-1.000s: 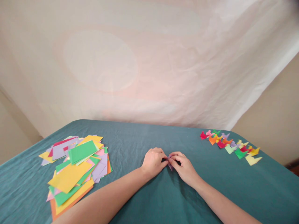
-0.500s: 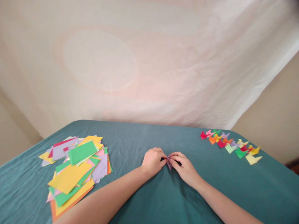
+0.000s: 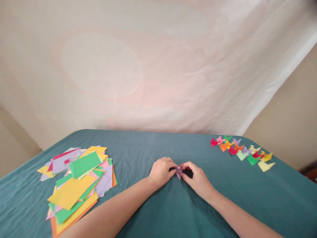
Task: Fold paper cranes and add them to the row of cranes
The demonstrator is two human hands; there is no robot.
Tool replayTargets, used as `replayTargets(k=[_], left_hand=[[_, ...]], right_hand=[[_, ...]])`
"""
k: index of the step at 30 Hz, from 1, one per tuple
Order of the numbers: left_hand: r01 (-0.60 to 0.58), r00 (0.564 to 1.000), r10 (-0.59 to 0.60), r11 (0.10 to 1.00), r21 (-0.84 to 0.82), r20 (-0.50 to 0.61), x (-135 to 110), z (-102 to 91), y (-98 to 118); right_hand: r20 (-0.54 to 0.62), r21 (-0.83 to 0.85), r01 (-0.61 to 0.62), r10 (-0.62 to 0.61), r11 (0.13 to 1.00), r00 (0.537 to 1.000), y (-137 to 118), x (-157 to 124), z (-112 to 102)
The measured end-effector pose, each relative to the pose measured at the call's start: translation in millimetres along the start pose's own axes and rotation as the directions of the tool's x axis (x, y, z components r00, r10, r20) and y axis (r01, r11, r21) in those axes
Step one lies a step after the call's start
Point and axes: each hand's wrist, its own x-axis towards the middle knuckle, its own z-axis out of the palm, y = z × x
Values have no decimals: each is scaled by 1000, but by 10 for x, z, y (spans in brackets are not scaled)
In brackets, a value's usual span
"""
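Observation:
A small folded piece of purple paper (image 3: 178, 173) is between my two hands, near the middle of the table, with a point facing down toward me. My left hand (image 3: 162, 171) pinches its left side between thumb and fingertips. From the other side, my right hand (image 3: 196, 178) grips its right edge with thumb and forefinger. The fingertips cover part of the paper, so its full shape is hidden.
Loose coloured paper sheets (image 3: 74, 191) lie in an overlapping pile on the left. Several small folded paper birds (image 3: 253, 159) stand in rows at the right. A dark green cloth (image 3: 153, 215) covers the table; a pale hanging sheet (image 3: 158, 72) rises behind it.
The fingers of my right hand have shifted slightly on the purple paper, and more of it shows. Both hands stay in nearly the same place; the view has turned a little.

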Motion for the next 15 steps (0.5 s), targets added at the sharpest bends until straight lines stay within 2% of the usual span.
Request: replayTargets(k=[15], left_hand=[[11, 1000, -11, 998, -55, -4, 36, 13, -34]], right_hand=[[8, -36, 18, -18, 999, 1000, 58, 49, -8]])
